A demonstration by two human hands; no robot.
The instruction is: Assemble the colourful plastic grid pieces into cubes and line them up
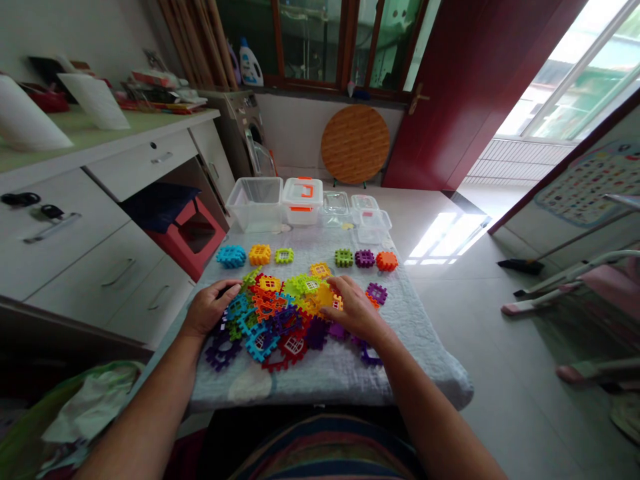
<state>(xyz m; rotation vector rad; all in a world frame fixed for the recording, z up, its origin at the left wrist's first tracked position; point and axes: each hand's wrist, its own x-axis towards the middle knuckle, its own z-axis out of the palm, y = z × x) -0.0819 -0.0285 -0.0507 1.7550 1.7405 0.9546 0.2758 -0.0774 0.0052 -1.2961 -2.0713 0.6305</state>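
Note:
A mixed pile of toothed plastic building blocks (pixel 270 320) in many colours lies on the cloth-covered table. My left hand (pixel 210 309) rests at the pile's left edge, fingers curled and thumb close to them. What it holds, if anything, is hidden. On the pile's right side, my right hand (pixel 354 308) has its thumb and fingers around a yellow building block (pixel 324 295). Behind the pile stand sorted stacks: blue blocks (pixel 231 257), yellow-orange blocks (pixel 259 254), dark green blocks (pixel 343 258), purple blocks (pixel 365 259) and orange blocks (pixel 387 261). A lime block (pixel 285 256) is among them.
Along the table's far edge stand an open clear bin (pixel 256 207), a lidded box (pixel 303 200) with an orange handle, and small clear containers (pixel 374 228). A drawer cabinet (pixel 100 247) and a pink stool (pixel 193 233) are left; a folding chair (pixel 585 293) is right.

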